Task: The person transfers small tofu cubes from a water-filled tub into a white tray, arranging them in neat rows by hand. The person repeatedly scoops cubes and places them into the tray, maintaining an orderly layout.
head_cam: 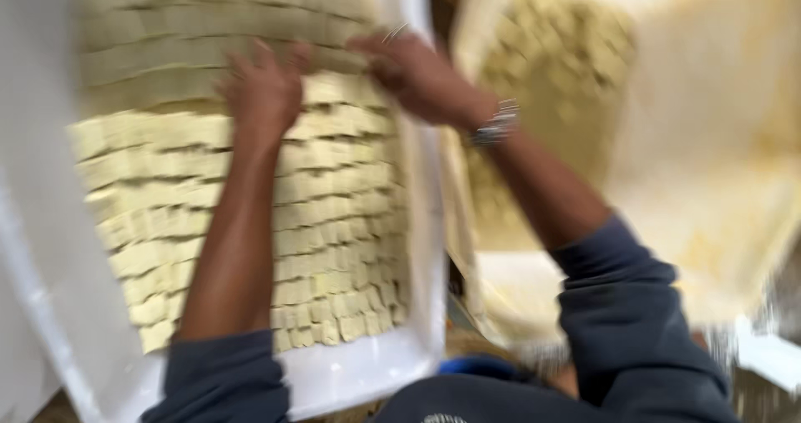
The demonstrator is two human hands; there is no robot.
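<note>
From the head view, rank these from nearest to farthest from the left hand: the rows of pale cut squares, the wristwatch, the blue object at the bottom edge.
1. Rows of pale cut squares: directly under the left hand, on the white sheet.
2. Wristwatch: to the right, on the other wrist.
3. Blue object: far below, at the bottom edge.

white tray: plain white surface, bare white margin along its right and near edges. dough pieces: pale yellow to cream, small squares laid in overlapping rows that run across the tray; rows toward the far edge read duller, olive-beige, in shadow. second tray, right of the first: off-white with yellowish dusting; its squares are tan-yellow and blurred. sleeves: dark navy blue, plain. bracelet on the right wrist: silver, metallic. blue object at the near edge between the trays: bright blue; kind not discernible.
</note>
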